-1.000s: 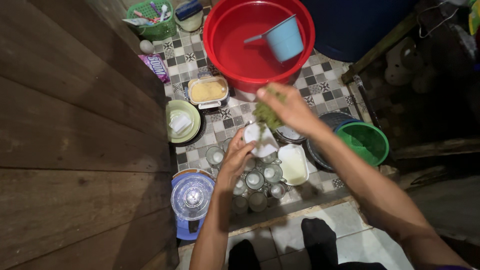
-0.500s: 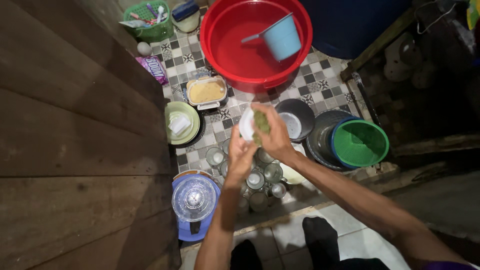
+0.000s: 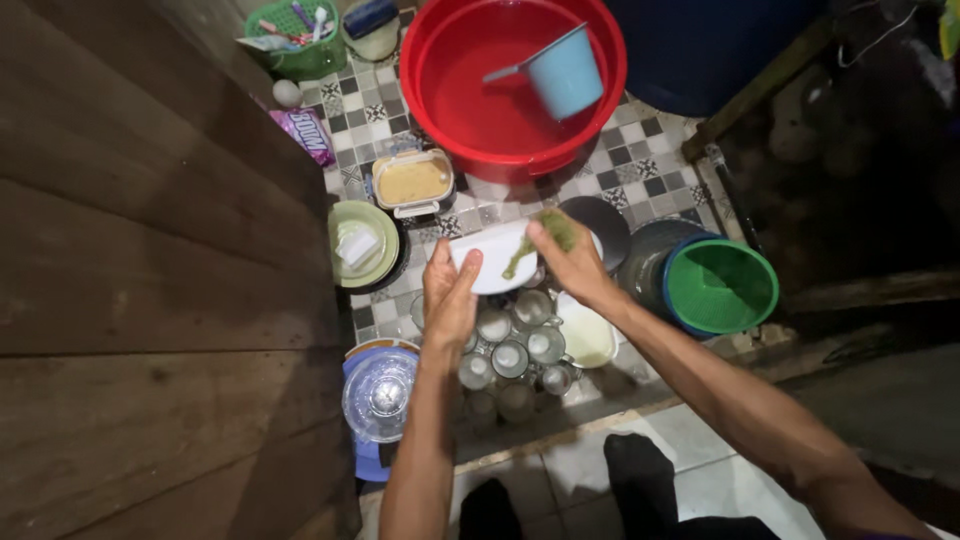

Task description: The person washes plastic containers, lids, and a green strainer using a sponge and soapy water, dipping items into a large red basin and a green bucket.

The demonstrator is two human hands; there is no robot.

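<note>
Two hands meet at one white plate (image 3: 490, 268), held up just below the red basin (image 3: 510, 85) and over the cluster of upturned glasses (image 3: 510, 345) on the tiled floor (image 3: 650, 150). The left hand (image 3: 448, 295) grips the plate's left edge, fingers (image 3: 440, 262) curled round the rim, while the right hand (image 3: 572, 262) is closed on a green scrubbing sponge (image 3: 555, 228) pressed to the plate's right side. From the sponge the plate's face lies leftward (a greenish soapy streak runs slantwise across it), so the right hand is nearer the basin.
</note>
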